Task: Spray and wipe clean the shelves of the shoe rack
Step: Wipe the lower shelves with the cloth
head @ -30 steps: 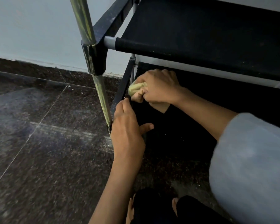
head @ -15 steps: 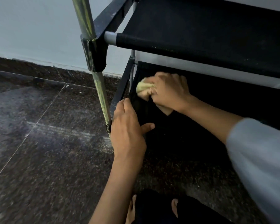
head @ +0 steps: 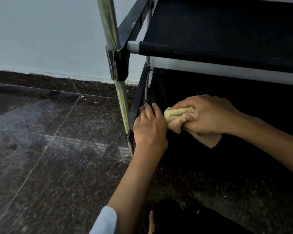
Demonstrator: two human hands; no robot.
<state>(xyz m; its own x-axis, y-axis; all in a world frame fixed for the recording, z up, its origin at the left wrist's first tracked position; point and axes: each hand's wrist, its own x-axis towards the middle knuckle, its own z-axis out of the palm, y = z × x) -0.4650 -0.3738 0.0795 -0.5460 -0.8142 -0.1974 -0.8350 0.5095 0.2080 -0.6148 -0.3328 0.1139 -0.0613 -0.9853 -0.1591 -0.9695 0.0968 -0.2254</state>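
Note:
The shoe rack has a black fabric upper shelf [head: 227, 31] and a dark lower shelf [head: 184, 85] beneath it. My right hand [head: 208, 115] grips a bunched yellow-beige cloth [head: 178, 115] and presses it on the lower shelf near its left end. My left hand [head: 149, 127] rests on the left edge of the lower shelf, fingers laid over the black side bar [head: 139, 100]. No spray bottle is in view.
A worn metal upright pole [head: 120, 92] of the rack stands just left of my left hand. Dark speckled stone floor [head: 49, 157] spreads to the left, meeting a pale wall [head: 41, 34]. My knees in dark trousers [head: 176, 218] sit at the bottom.
My right hand has slid the cloth along the lower shelf, a little to the right and toward me. My left hand keeps its place on the shelf edge. The camera has shifted.

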